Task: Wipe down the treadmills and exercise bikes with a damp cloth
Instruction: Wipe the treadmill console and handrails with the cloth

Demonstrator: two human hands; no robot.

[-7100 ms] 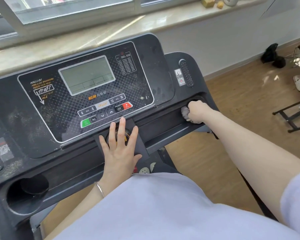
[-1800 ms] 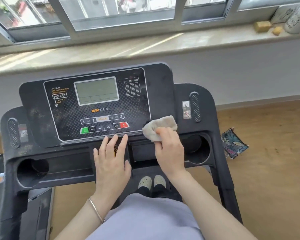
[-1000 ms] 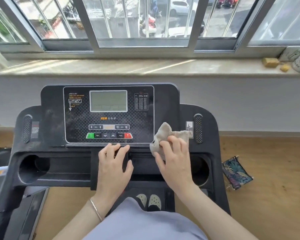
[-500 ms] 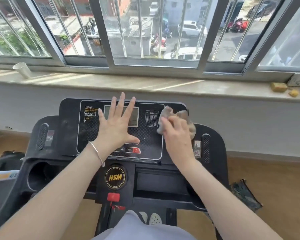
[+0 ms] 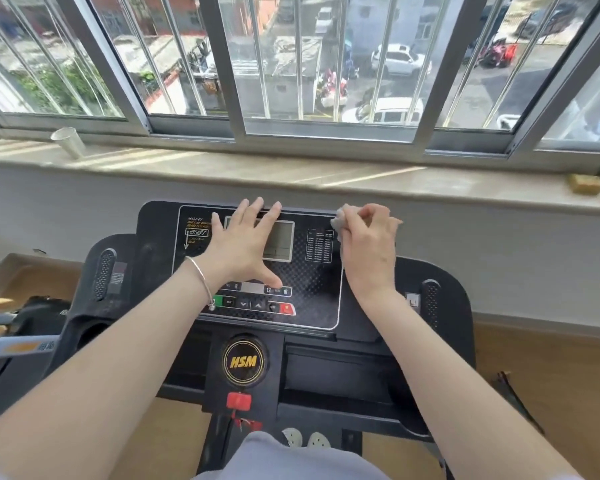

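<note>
The right hand [image 5: 369, 252] is closed on a pale cloth [image 5: 337, 225], pressing it on the upper right corner of the treadmill console [image 5: 323, 292] at frame centre. The left hand [image 5: 238, 249] lies flat, fingers spread, over the display [image 5: 281, 242]. A cup [image 5: 68, 142] stands on the windowsill [image 5: 291, 174], upper left.
</note>
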